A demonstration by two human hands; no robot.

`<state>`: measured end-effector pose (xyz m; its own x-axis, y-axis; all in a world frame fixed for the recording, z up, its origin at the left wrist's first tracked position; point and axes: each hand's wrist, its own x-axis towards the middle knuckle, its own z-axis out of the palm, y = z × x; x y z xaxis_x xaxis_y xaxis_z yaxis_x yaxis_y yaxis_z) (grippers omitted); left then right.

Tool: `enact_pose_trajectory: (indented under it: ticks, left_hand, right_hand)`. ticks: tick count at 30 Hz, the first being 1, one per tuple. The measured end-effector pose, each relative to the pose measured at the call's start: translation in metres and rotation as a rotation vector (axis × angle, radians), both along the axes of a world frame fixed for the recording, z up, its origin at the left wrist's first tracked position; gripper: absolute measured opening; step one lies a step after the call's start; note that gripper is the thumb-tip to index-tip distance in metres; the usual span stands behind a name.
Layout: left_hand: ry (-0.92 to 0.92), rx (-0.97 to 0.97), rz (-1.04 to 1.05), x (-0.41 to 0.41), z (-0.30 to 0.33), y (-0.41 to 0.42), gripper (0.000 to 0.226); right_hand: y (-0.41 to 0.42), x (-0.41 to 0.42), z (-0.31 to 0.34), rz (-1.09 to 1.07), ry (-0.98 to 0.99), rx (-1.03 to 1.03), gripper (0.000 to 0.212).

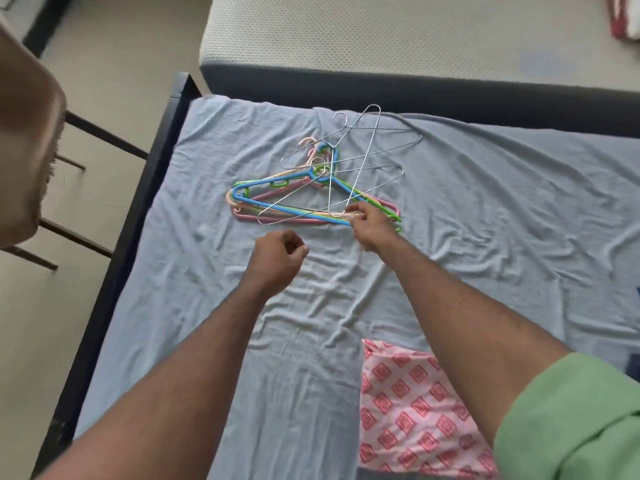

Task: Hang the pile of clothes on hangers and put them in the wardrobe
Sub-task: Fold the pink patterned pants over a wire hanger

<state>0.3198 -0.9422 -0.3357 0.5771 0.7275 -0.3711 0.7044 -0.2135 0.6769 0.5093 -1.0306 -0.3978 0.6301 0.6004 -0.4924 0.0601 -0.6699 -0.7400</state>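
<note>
Head-camera view looks down on a tangled heap of clothes hangers (311, 188) lying near the far end of a wrinkled pale blue bedsheet (485, 209): thin silver wire hangers (360, 157) lie crossed on top of blue, green, pink and cream plastic ones. The right hand (372, 225) reaches in at the heap's right end, its fingertips curled and touching the lower bars of the plastic hangers and the tip of a wire one; whether they actually pinch a bar cannot be told. The left hand (278, 259) hovers just short of the heap, above the sheet, fingers clenched into a loose fist that holds nothing. A folded white cloth with a pink square pattern (415, 410) lies on the sheet near the person, under the right forearm, whose pale green sleeve (571, 427) is rolled above the elbow. Beyond the sheet stands a white quilted mattress with a dark grey side (381, 46). A dark bed frame (138, 209) runs along the left edge, above a beige floor (114, 64).
</note>
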Motion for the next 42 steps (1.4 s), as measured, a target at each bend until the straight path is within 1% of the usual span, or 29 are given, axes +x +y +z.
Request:
enact_pose_trajectory:
  ticks: [3,6,9,11,13,15,17,20,23,25,28,30,32,34,36,38,42]
  left_hand:
    - [-0.024,-0.017,-0.005,0.003,-0.008,0.002,0.007]
    - [-0.036,-0.031,-0.016,0.003,-0.015,0.006,0.012]
    - [-0.031,-0.041,-0.030,0.002,-0.020,0.008,0.013]
    - [-0.024,-0.045,-0.040,0.000,-0.023,0.009,0.011]
    - [0.006,-0.049,-0.052,-0.002,-0.024,0.009,0.012]
    - [0.025,-0.061,-0.064,-0.004,-0.027,0.008,0.013]
    - [0.044,-0.088,-0.075,-0.006,-0.029,0.004,0.012]
    - [0.075,-0.159,-0.057,-0.007,-0.028,-0.005,0.008]
    - [0.088,-0.232,-0.001,-0.007,-0.031,-0.013,0.007]
    - [0.090,-0.287,0.045,-0.008,-0.033,-0.021,0.019]
    - [0.066,-0.379,0.132,-0.006,-0.032,-0.032,0.043]
    - [0.022,-0.478,0.219,-0.007,-0.026,-0.040,0.053]
    - [-0.053,-0.605,0.318,-0.007,-0.018,-0.048,0.056]
    - [-0.166,-0.683,0.407,-0.007,-0.011,-0.054,0.055]
    - [-0.293,-0.715,0.467,-0.006,-0.006,-0.059,0.042]
    - [-0.360,-0.722,0.502,-0.009,-0.003,-0.065,0.034]
    - [-0.413,-0.722,0.614,-0.021,-0.003,-0.083,0.036]
  right_hand:
    - [0.023,0.004,-0.003,-0.107,0.208,-0.031,0.028]
    - [0.045,0.006,-0.005,-0.235,0.330,-0.013,0.027]
    - [0.056,0.006,-0.013,-0.375,0.367,-0.001,0.016]
    - [0.061,0.006,-0.018,-0.478,0.332,0.024,0.002]
    - [0.062,0.005,-0.020,-0.598,0.302,0.054,0.014]
    - [0.058,0.002,-0.020,-0.664,0.325,0.080,0.016]
    - [0.048,-0.003,-0.018,-0.604,0.384,0.072,0.015]
    - [0.023,-0.018,-0.012,-0.499,0.451,0.082,0.021]
    - [-0.011,-0.047,-0.011,-0.441,0.438,0.073,0.024]
    - [-0.036,-0.067,-0.012,-0.417,0.428,0.101,0.024]
    - [-0.065,-0.091,-0.007,-0.393,0.502,0.229,0.021]
    - [-0.078,-0.102,-0.001,-0.387,0.575,0.297,0.020]
    - [-0.089,-0.112,0.003,-0.363,0.625,0.318,0.019]
    - [-0.100,-0.118,0.007,-0.315,0.645,0.330,0.015]
    - [-0.114,-0.122,0.010,-0.255,0.649,0.319,0.011]
    - [-0.128,-0.128,0.013,-0.227,0.666,0.297,0.011]
    - [-0.165,-0.148,0.015,-0.190,0.697,0.216,0.015]
